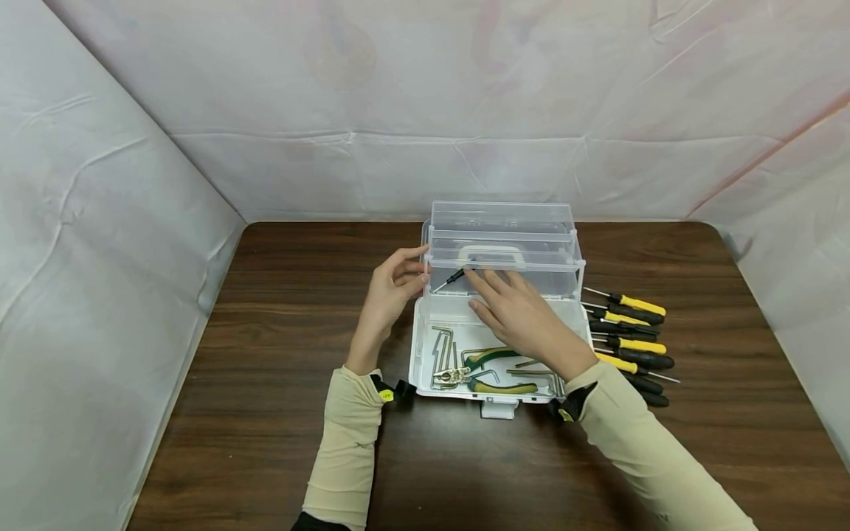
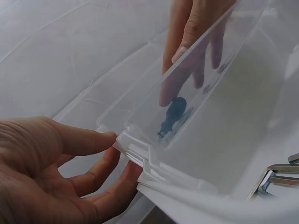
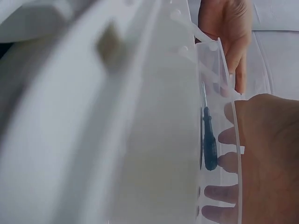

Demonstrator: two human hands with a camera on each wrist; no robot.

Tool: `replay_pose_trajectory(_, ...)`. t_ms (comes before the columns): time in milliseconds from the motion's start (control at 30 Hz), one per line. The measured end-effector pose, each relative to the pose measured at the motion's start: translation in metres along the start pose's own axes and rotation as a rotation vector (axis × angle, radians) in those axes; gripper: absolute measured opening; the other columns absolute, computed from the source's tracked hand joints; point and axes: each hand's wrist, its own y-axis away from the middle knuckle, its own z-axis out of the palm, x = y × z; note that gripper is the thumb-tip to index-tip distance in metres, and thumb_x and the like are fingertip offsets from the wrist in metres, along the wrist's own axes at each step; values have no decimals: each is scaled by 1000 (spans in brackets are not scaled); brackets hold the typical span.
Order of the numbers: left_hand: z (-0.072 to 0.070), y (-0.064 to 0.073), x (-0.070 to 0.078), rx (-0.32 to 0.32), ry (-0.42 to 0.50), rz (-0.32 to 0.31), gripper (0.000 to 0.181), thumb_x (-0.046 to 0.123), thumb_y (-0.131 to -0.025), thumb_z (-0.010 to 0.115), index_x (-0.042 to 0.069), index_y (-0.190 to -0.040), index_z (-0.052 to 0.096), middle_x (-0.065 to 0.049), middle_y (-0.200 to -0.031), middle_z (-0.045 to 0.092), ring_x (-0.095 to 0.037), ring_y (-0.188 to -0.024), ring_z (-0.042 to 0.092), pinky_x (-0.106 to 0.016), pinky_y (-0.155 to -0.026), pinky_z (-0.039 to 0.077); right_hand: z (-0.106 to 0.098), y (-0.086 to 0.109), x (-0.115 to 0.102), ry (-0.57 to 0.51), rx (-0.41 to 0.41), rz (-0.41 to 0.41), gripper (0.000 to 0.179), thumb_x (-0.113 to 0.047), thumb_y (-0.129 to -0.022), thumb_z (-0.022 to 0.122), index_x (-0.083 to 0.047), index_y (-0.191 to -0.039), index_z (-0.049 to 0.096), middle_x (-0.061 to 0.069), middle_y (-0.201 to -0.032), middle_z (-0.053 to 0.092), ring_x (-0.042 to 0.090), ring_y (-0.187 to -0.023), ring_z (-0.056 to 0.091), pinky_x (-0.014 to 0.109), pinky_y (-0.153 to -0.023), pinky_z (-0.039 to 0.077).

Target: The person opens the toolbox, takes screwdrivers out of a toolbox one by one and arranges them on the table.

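A white toolbox (image 1: 415, 346) stands open, with a see-through plastic tray (image 1: 501, 254) raised at its back. My left hand (image 1: 392, 291) pinches the tray's left end beside the hinge arm (image 2: 135, 151), thumb above and fingers below. A small dark-handled screwdriver (image 3: 210, 144) lies inside the tray. My right hand (image 1: 521, 313) reaches over the tray wall, its extended fingers down inside, one fingertip right at the screwdriver's handle. In the box below lie green-and-yellow pliers (image 1: 503, 387) and several hex keys (image 1: 446, 350).
Several screwdrivers with yellow and black handles (image 1: 637, 304) lie in a column on the wooden table (image 1: 279, 354), right of the box. The box's front latch (image 1: 498, 409) hangs over the tabletop. White sheeting (image 1: 372, 88) walls the table at the back and sides.
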Motion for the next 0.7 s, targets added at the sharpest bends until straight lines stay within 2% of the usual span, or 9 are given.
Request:
replay_pose_trajectory(100,0,0,0,1,-5,-4,48,0,-100,67,17,-145,62,-25,-121,70,-37,-105,71,-30,-81,60,0,-3,0,-2,-9,-2,59,-43,-114,38,-18,-166,30,16,-169,34,54,-150,35,69,-121,32)
replay_pose_trajectory(200,0,0,0,-1,1,-8,48,0,-100,67,16,-145,62,-26,-122,70,-38,-106,71,-28,-80,59,-1,-4,0,-9,-21,-3,58,-44,-113,38,-20,-166,30,17,-168,37,55,-149,35,68,-122,31)
replay_pose_trajectory(533,0,1,1,-6,5,-2,48,0,-100,66,15,-145,61,-29,-124,68,-46,-110,69,-39,-86,60,-2,-8,0,-33,-77,18,59,-44,-114,38,-20,-167,26,15,-169,35,52,-153,30,65,-125,27)
replay_pose_trajectory(700,1,1,1,-9,9,3,48,0,-100,66,14,-145,61,-29,-123,67,-50,-111,67,-33,-83,60,-5,-6,-2,-26,-95,26,58,-40,-114,38,-17,-167,27,16,-171,30,52,-153,30,65,-124,28)
